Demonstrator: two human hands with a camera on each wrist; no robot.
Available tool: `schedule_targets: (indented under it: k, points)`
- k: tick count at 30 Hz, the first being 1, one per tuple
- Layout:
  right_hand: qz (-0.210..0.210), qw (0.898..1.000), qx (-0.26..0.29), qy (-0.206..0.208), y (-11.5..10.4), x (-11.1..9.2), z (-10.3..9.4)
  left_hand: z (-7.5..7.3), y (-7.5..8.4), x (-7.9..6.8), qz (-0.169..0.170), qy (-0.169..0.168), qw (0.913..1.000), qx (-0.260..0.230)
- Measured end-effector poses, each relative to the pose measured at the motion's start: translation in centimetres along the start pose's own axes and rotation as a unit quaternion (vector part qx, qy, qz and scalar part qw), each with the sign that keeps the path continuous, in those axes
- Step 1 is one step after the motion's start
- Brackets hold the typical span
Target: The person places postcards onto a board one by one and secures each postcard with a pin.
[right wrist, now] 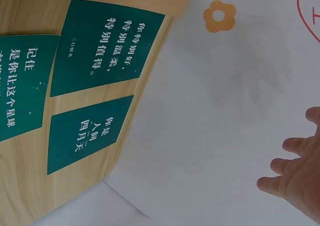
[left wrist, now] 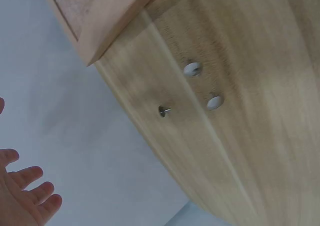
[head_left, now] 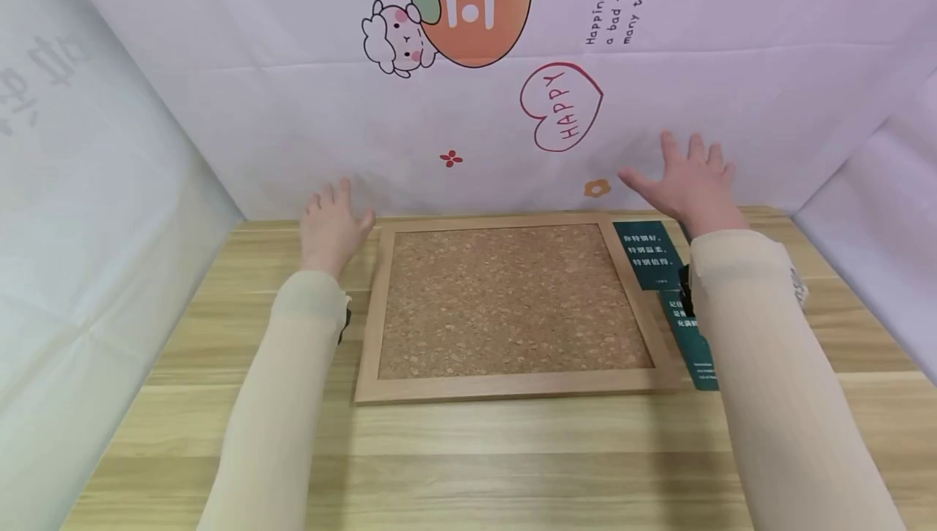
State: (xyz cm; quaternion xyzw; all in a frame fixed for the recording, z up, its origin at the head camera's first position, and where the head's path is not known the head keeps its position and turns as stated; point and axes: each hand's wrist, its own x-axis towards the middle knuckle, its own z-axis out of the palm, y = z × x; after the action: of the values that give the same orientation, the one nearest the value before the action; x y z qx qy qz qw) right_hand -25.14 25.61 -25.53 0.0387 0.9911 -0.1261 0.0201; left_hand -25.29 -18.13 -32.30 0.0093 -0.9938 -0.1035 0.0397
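Observation:
Between my two outstretched arms a cork board (head_left: 512,303) in a light wooden frame lies on the table. My left hand (head_left: 331,226), fingers spread, is raised near the board's far left corner and holds nothing. In the left wrist view several thumbtacks, among them a white-headed one (left wrist: 192,68), lie on the wood beside the frame. My right hand (head_left: 691,188) is held up with its fingers apart, in front of the back cloth. Below it are green cards with white writing, one (right wrist: 107,48) close against the frame and another (right wrist: 90,133) near the table's back edge.
A white printed cloth (head_left: 307,124) stands as a wall behind the table, with a fruit drawing, a red heart and small flowers. More white cloth (head_left: 88,173) hangs at the left side. The wooden tabletop (head_left: 505,466) stretches in front of the board.

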Motion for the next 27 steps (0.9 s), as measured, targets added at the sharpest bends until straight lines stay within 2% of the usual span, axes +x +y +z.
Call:
schedule_targets:
  k: [6,15,21,27]
  points:
    - [0.006,1.0,0.002,-0.003,0.9,-0.2,0.4,1.7,-0.4,-0.5,0.014,0.009,0.9999,0.002]
    - [0.012,0.999,0.022,-0.03,3.0,-0.9,1.1,3.5,-0.3,-0.7,0.014,-0.042,0.999,0.008]
    - [0.023,0.998,0.011,-0.058,4.3,-1.2,1.5,4.1,0.0,-1.1,0.013,-0.073,0.9972,0.003]
    - [0.031,0.997,0.013,-0.075,5.6,-1.6,1.9,4.5,0.3,-1.4,0.012,-0.086,0.9961,-0.018]
